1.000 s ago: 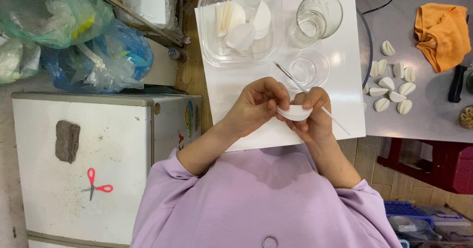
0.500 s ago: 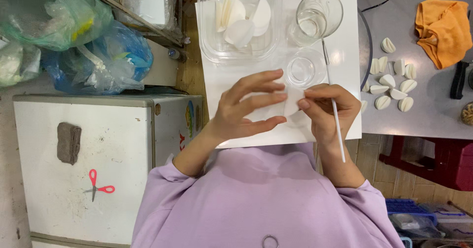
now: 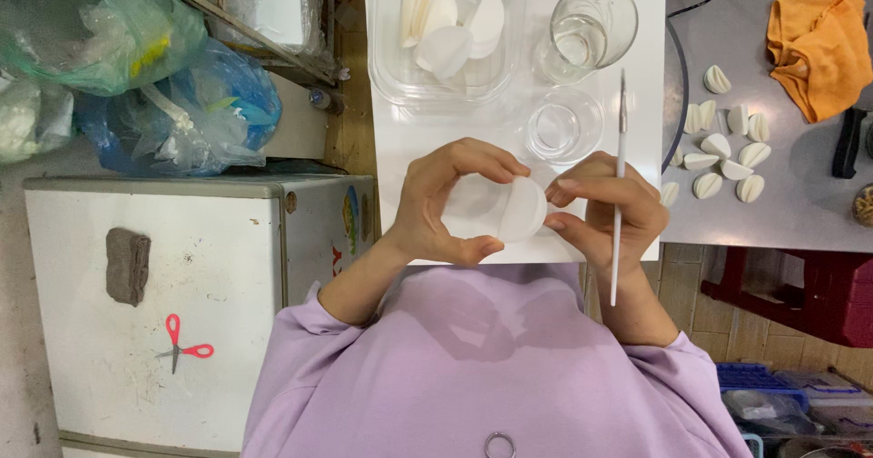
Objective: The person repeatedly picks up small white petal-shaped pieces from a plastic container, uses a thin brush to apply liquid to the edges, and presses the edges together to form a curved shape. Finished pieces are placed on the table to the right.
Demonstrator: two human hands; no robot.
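White round wrapper (image 3: 509, 208), one, folded partly over, held above the white board (image 3: 400, 103): left hand (image 3: 446, 205) curls around it, thumb beneath and fingers above; right hand (image 3: 605, 212) pinches its edge while gripping one thin white brush (image 3: 619, 185). Clear plastic container (image 3: 386, 58), one, with several white discs. Glass cup (image 3: 591, 26), one; small glass dish (image 3: 564, 126), one. Folded white dumplings (image 3: 727, 153), about nine, on the grey table (image 3: 782, 212). Orange cloth (image 3: 818, 44), one. Red scissors (image 3: 186, 347), one pair.
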